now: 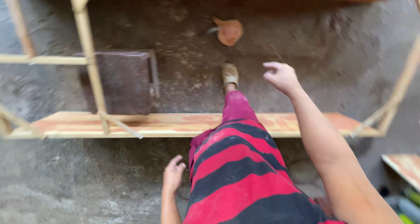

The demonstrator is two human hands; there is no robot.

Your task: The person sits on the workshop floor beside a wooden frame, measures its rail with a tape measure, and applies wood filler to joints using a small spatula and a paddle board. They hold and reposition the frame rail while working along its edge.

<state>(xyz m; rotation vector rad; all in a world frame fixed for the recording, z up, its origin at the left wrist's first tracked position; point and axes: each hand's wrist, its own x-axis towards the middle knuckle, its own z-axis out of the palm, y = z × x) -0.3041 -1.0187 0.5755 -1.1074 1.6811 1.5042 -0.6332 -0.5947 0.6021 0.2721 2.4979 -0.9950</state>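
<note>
Hands first: my right hand (282,77) hangs in the air out ahead of me, fingers loosely curled toward the palm and gripping nothing. It sits just right of my sandalled foot (229,74), which is planted on the dirt floor (306,53) past the far edge of a long wooden board (144,124). My left hand (173,173) hangs low beside my hip, fingers slack and half open, also empty, with bare ground under it.

From where I steer, the board is the nearest thing to both hands. It runs flat across the view from left to right, pale with reddish staining, and my leg in pink trousers crosses over it. My red and black striped shirt (245,180) fills the lower middle of the frame.

Thin pale wooden struts (87,44) rise from the board on the left, and another slants up at the right edge; they look joined into a frame with it. Behind the left struts stands a dark square stool (124,81). Farther off on the floor lies a small round orange scoop-like thing (229,31) with a short handle. A second stained board (404,167) shows at the lower right. Everything is motion-blurred.
</note>
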